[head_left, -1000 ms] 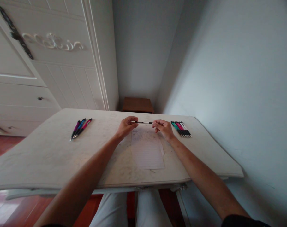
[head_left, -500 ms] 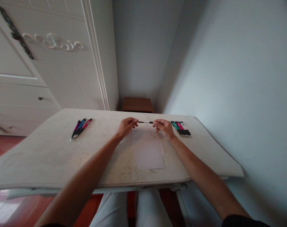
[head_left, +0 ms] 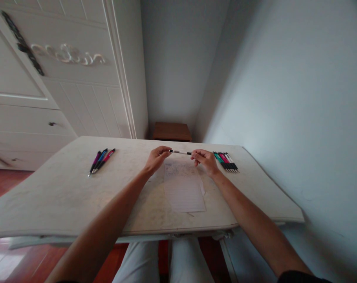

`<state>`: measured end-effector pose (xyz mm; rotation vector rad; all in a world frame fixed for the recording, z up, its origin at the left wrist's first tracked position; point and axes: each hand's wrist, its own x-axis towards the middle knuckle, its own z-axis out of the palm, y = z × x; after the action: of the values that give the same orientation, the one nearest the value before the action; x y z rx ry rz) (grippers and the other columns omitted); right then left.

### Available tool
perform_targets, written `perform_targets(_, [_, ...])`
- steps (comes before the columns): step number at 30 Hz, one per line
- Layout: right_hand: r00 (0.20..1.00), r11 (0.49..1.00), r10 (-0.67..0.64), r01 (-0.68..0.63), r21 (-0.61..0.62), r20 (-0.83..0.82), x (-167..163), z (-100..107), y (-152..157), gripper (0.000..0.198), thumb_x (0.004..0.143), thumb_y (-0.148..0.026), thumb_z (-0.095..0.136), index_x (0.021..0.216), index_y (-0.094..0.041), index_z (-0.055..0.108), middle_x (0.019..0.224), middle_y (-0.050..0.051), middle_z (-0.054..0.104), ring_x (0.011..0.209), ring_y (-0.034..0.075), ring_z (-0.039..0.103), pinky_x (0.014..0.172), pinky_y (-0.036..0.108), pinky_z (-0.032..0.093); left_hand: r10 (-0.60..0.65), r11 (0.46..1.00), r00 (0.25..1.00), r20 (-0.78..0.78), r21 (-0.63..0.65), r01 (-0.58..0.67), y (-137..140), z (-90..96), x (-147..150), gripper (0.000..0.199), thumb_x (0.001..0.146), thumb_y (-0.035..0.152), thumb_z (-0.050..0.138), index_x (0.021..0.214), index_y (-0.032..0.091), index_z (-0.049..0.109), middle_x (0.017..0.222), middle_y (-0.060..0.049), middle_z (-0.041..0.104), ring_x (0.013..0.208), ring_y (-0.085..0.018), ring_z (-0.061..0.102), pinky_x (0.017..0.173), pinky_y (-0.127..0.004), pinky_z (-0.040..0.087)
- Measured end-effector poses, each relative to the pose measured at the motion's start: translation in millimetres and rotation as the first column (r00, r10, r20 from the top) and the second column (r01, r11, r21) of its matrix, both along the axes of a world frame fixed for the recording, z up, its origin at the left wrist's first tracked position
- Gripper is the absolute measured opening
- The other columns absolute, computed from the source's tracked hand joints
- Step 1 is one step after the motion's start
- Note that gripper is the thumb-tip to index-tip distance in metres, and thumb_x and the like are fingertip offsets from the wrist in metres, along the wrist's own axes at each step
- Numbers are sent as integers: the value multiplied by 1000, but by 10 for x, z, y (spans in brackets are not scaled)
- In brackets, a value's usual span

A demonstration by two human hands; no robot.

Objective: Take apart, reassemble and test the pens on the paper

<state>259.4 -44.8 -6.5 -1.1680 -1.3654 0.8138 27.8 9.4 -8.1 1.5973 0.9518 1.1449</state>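
Observation:
A white pen [head_left: 181, 152] with black ends is held level above the far part of the table, stretched between both hands. My left hand [head_left: 158, 158] pinches its left end, and my right hand [head_left: 204, 160] grips the right end between thumb and fingers. Below the hands lies a lined sheet of paper [head_left: 185, 194] with scribbles across its upper part. Just right of my right hand, several pens [head_left: 227, 162] in green, pink and white lie side by side in a row.
Three pens [head_left: 101, 161], purple, blue and pink, lie together on the left of the white table [head_left: 63, 188]. A white cabinet [head_left: 92, 102] stands behind on the left, a grey wall [head_left: 284, 118] borders the right, and a brown wooden piece [head_left: 172, 131] sits beyond the far edge.
My left fingers have shifted slightly left along the pen, so more of its left end shows. My right hand keeps its hold, and the lying pens and paper stay put.

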Motion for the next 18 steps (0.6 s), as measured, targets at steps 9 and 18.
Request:
perform_targets(9, [1000, 1000, 14, -14, -5, 17, -29, 22, -27, 34, 73, -49, 69, 78, -15, 69, 71, 3, 69, 47, 9, 55, 49, 23, 43, -85, 993, 994, -67, 71, 89, -38, 7, -5, 41, 83, 50, 54, 69, 14, 66, 69, -6, 66, 62, -13, 53, 59, -25, 42])
perform_targets(18, [1000, 1000, 23, -24, -15, -11, -58, 18, -28, 29, 73, -43, 70, 76, -14, 68, 68, 2, 67, 46, 9, 54, 47, 22, 42, -95, 993, 995, -9, 69, 95, 36, -88, 6, 30, 66, 33, 72, 90, 14, 67, 86, -6, 68, 69, -14, 58, 63, -26, 45])
